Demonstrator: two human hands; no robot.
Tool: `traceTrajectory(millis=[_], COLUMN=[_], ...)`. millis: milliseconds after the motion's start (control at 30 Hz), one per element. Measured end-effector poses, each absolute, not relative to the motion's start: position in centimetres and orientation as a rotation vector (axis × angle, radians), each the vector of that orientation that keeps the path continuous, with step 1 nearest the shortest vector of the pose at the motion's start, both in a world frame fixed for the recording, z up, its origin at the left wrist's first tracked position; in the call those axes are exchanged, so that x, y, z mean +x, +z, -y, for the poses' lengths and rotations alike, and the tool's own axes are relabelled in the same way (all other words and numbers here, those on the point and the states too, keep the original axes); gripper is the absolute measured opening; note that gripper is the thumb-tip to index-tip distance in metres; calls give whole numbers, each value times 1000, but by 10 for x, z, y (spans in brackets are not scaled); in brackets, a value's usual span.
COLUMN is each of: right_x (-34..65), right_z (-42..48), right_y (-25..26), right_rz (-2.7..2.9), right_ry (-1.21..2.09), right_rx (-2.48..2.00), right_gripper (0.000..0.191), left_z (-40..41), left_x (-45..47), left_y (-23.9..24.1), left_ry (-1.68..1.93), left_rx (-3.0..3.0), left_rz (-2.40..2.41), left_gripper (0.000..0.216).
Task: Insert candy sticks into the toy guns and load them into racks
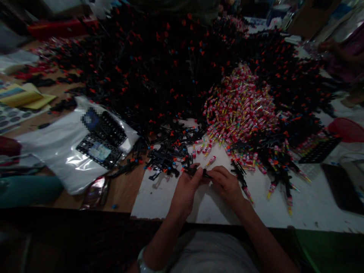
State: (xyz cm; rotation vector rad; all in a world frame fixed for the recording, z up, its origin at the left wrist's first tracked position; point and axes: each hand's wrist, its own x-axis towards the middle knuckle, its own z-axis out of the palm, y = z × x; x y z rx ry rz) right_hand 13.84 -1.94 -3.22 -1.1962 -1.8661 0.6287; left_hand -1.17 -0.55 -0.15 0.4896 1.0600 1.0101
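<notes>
A small black toy gun (205, 174) lies between my two hands, held low over the white tabletop. My left hand (186, 187) grips it with the thumb on top. From the other side, the fingers of my right hand (227, 185) pinch its right end. Part of the toy is hidden by my fingers. A loose pink tube of sweets (210, 162) rests just beyond my hands. To the left is a cluster of black toy guns (163, 159) with orange and blue tips. Right of my right hand lies a toy gun with a pink-and-yellow tube (243, 180) attached.
A large heap of black toy guns (153, 72) covers the back. Pink tubes form a pile (241, 102) before it. At left, a plastic bag (57, 148) bears black perforated trays (99, 151). A phone-like dark slab (342, 187) and red basket (347, 129) are right. Another person's arm (341, 53) shows far right.
</notes>
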Motion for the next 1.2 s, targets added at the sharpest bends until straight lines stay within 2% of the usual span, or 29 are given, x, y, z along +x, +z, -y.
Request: traceTrajectory(millis=[100,167,300,400,467,533,700,800,1000,1200], right_x=[142,144,147,149,150,151,148,146,147,148], right_z=[18,17,22,31,37,41,40,36,33,31], right_y=[-37,-42,-49,-49,-48,-45,-32,-23,-17,-23], right_rz=[1874,1895,1962,1971,1969,1938,1554,1500,1490,1519], right_ry=[664,671,527,285,218,280,764,942,1094,995], right_rx=[-1248,-1305,-1376,-1542,-1634,-1651,-1643,-1584,-1542,-1544], right_gripper=[41,50,54,49,30,16,20,22,21,21], left_z=[3,0,-2,-1,-2,-2,-1,1,3,2], left_x=[-14,-16,-18,-20,-20,-18,-8,-3,-4,-3], left_y=[-4,-6,-8,-6,-5,-4,3,5,3,0], left_ry=[1101,1137,1119,1082,1081,1071,1004,1003,1002,1008], left_rx=[485,501,521,510,508,517,577,609,625,636], left_rz=[-1116,-1163,-1218,-1205,-1197,-1185,-1192,-1203,-1198,-1209], left_gripper=[47,41,34,36,36,34,31,29,28,28])
